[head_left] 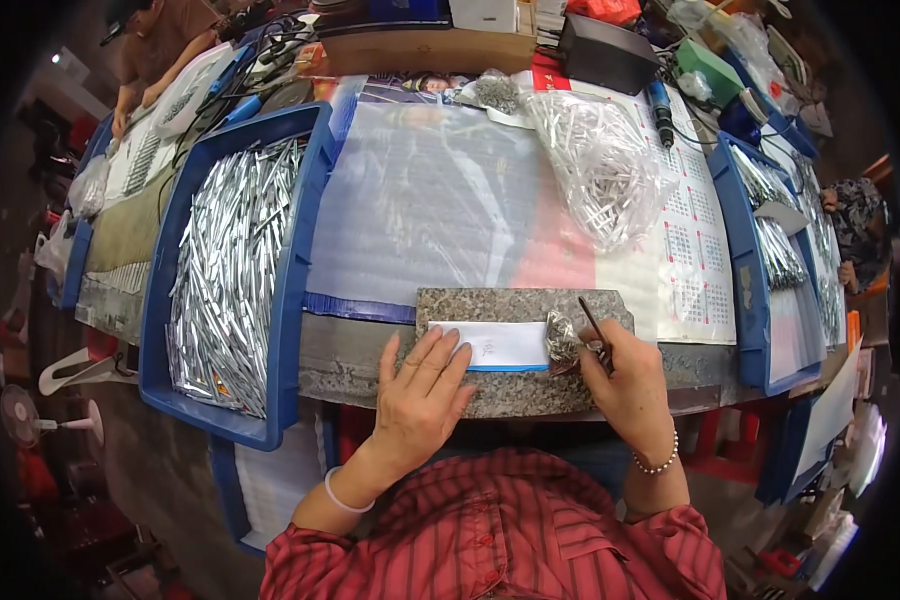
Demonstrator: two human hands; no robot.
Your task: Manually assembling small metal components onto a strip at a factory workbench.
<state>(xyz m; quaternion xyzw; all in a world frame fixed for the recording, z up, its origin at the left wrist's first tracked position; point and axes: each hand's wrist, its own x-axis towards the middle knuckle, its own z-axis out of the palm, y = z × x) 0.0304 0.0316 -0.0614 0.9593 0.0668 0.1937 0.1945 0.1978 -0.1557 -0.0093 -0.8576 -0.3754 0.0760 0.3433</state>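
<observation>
My left hand (417,397) lies flat, fingers stretched, on the left end of a white paper strip (515,346) with a blue lower edge. The strip rests on a speckled granite slab (440,303) at the table's near edge. My right hand (627,377) is closed around a thin dark stick-like tool (590,316), which points up and away; its exact kind cannot be made out. Just left of those fingers, a small see-through bag (563,343) of tiny metal parts sits at the strip's right end. My fingers partly hide its edge.
A blue tray (291,330) of thin silver metal pieces stands left. Further trays (747,285) are at the right. Beyond the slab lie a plastic-covered sheet (420,200), a bag of white sticks (610,180) and a screwdriver-like tool (660,112). Another person (165,50) works far left.
</observation>
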